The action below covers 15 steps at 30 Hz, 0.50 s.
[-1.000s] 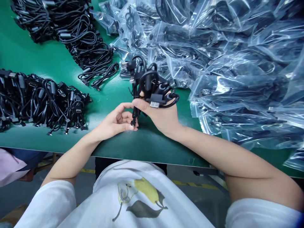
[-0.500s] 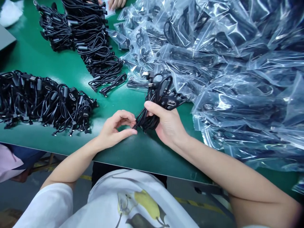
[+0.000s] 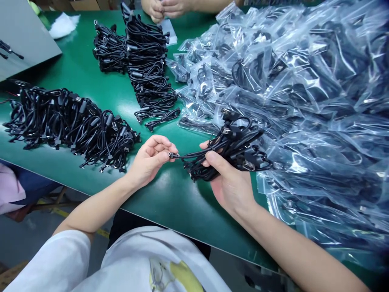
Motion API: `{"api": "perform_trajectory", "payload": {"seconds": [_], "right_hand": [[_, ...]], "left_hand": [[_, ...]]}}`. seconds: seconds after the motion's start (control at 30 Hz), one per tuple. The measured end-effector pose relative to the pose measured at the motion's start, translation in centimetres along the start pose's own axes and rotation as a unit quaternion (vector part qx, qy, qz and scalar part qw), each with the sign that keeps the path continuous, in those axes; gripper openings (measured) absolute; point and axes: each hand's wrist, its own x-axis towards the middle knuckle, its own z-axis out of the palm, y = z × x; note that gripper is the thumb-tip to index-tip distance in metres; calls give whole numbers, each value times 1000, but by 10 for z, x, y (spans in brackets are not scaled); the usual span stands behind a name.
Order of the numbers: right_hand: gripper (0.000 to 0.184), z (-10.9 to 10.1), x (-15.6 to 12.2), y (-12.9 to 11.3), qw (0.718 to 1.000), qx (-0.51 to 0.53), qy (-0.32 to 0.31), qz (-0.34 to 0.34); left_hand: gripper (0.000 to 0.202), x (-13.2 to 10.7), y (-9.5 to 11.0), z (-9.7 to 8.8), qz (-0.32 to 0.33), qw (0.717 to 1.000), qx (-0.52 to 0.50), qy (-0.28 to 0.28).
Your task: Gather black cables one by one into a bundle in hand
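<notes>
My right hand (image 3: 228,178) is closed around a bundle of black cables (image 3: 234,149), held just above the green table (image 3: 170,202) at the edge of the bag pile. One cable end sticks out to the left from the bundle. My left hand (image 3: 151,159) pinches the small plug at that end (image 3: 172,155) between thumb and fingertips. Both wrists hover near the table's front edge.
A big heap of clear plastic bags with cables (image 3: 304,101) fills the right side. Loose black cables lie in a pile at the left (image 3: 69,125) and another at the back (image 3: 142,61). Another person's hands (image 3: 165,8) work at the far edge. A grey board (image 3: 24,36) sits far left.
The bundle in my right hand has tipped from upright to lying sideways and moved right. My left hand has taken hold of one plug and drawn it out leftwards. The view tilted up.
</notes>
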Motion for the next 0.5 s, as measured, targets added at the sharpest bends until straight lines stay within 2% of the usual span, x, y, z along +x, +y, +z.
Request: {"api": "perform_trajectory", "payload": {"seconds": [0.5], "right_hand": [[15, 1, 3, 0, 1000, -10, 10, 16]], "left_hand": [[40, 0, 0, -1, -1, 1000, 19, 16]]}}
